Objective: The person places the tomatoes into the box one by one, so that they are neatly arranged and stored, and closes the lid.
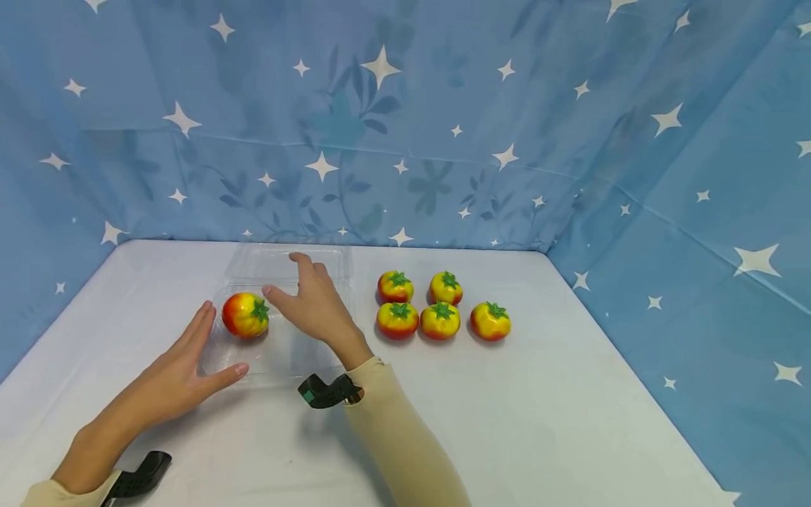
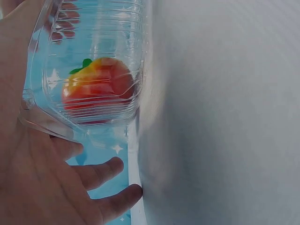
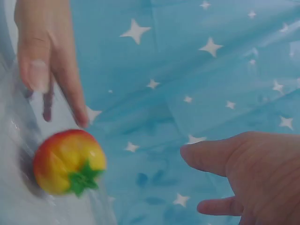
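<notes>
A clear plastic clamshell box (image 1: 293, 354) lies with its lid (image 1: 262, 262) folded back toward the curtain. Inside, at the left end, sits one red-and-yellow tomato (image 1: 243, 317) with a green star-shaped top. My left hand (image 1: 176, 380) is spread along the box's left side, thumb apart from the fingers; in the left wrist view the palm (image 2: 51, 183) is right at the clear wall. Over the box, to the right of the tomato, hovers my right hand (image 1: 317, 303), its thumb extended toward the fruit. The right wrist view shows a gap between the tomato (image 3: 65, 161) and that hand (image 3: 267, 173).
Several more red-and-yellow tomatoes (image 1: 397, 321) stand in a loose group on the white table (image 1: 538, 422), right of the box. A blue curtain (image 1: 443, 176) with white stars hangs behind and along the sides. Black wrist cameras (image 1: 328, 391) sit at both sleeves.
</notes>
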`<action>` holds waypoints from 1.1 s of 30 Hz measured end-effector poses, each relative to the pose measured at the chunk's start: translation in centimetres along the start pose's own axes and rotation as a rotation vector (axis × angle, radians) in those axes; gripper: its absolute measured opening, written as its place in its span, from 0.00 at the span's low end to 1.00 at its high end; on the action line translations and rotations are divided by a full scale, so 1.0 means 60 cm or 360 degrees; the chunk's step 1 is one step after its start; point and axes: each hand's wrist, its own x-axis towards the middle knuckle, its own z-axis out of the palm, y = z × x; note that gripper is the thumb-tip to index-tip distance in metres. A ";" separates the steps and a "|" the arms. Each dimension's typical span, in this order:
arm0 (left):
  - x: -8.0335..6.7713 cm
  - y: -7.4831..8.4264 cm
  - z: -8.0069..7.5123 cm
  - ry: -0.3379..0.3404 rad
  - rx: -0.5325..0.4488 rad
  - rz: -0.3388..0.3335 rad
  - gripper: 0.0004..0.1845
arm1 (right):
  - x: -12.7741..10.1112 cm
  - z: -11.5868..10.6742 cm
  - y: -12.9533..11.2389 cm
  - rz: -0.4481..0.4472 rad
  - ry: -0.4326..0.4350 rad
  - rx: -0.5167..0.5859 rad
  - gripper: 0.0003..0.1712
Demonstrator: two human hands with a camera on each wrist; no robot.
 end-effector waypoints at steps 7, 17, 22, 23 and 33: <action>-0.003 0.000 0.004 -0.0006 -0.0003 -0.0001 0.60 | -0.027 -0.066 0.038 -0.0094 0.0000 0.0018 0.41; -0.002 0.001 0.000 -0.0040 0.0024 -0.0008 0.60 | -0.067 -0.169 0.107 -0.0063 0.0125 -0.0054 0.43; -0.001 0.001 -0.001 -0.0052 0.0013 -0.0007 0.59 | -0.084 -0.218 0.141 -0.0022 0.0210 -0.0059 0.44; 0.000 0.000 0.000 -0.0053 0.0008 -0.0006 0.60 | -0.086 -0.228 0.148 -0.0019 0.0225 -0.0073 0.44; 0.000 -0.001 0.002 -0.0034 0.0007 0.0010 0.60 | -0.100 -0.300 0.215 0.0233 0.0285 -0.0214 0.46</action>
